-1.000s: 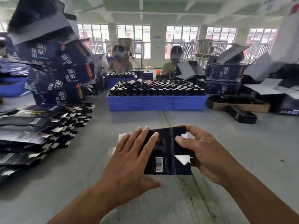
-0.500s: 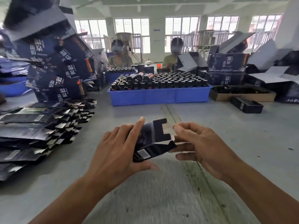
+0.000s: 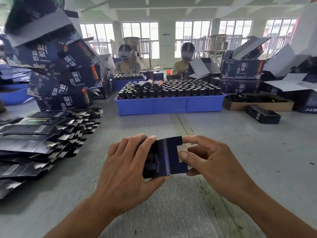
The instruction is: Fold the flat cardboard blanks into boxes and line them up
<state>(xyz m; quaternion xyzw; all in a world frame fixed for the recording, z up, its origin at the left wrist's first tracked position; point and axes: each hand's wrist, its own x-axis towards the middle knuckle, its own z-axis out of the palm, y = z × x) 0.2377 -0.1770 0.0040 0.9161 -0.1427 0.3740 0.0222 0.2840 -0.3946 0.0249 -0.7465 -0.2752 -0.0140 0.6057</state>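
A small dark blue cardboard box (image 3: 169,156) with a thin patterned stripe is held just above the grey table (image 3: 248,152), in the lower middle of the view. My left hand (image 3: 130,169) grips its left side, fingers over the top and thumb underneath. My right hand (image 3: 212,162) pinches the box's right end, where a pale flap shows between thumb and forefinger. A big pile of flat dark blanks (image 3: 39,143) lies spread out at the left.
A blue tray (image 3: 169,104) full of dark bottles stands ahead. Tall stacks of dark printed cartons (image 3: 63,74) rise at the left, more cartons (image 3: 240,78) and a brown tray (image 3: 259,103) at the right. Two persons sit behind the tray.
The blank lay flat under both hands a second ago. It was then lifted and opened into a box shape, and it is now turned so its striped face shows, my right hand at its end flap.
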